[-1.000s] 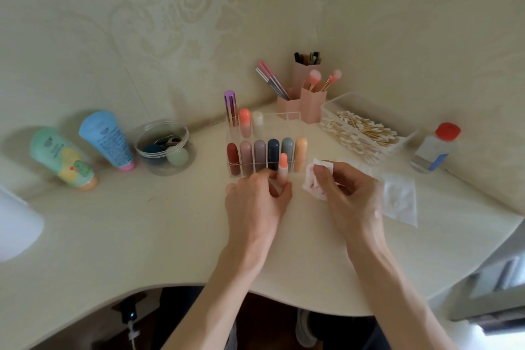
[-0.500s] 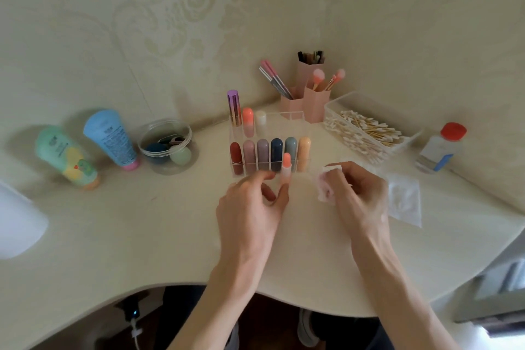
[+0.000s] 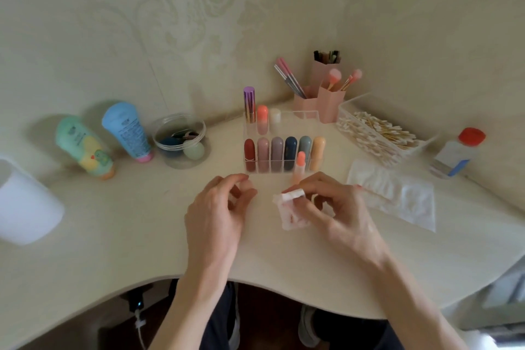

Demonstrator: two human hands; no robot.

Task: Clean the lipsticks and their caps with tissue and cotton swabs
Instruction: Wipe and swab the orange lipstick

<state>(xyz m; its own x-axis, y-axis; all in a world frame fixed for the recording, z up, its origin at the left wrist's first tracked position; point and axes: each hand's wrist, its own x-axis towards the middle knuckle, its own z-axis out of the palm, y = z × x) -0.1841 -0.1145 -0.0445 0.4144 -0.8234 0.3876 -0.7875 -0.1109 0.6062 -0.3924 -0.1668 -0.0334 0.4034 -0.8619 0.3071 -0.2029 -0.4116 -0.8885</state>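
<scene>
My right hand (image 3: 338, 207) pinches a folded white tissue (image 3: 292, 209) stained with red. Just behind its fingertips an uncapped lipstick (image 3: 299, 167) with an orange tip and pale pink body stands upright on the table; whether the fingers touch it I cannot tell. My left hand (image 3: 221, 207) hovers to the left of the tissue, fingers curled and apart, holding nothing. Behind them a clear organizer (image 3: 284, 169) holds a front row of several capped lipsticks and three more at the back.
A clear box of cotton swabs (image 3: 377, 133) and a red-capped bottle (image 3: 454, 153) stand at the right, with spare tissues (image 3: 403, 196) in front. Pink brush holders (image 3: 326, 99) fill the corner. Two tubes (image 3: 127, 131), a round jar (image 3: 181, 139) and a white cup (image 3: 25, 202) stand left.
My left hand let go of the orange-tipped lipstick, which now stands alone, and drew back to the left. My right hand moved the tissue left and nearer, in front of the lipstick.
</scene>
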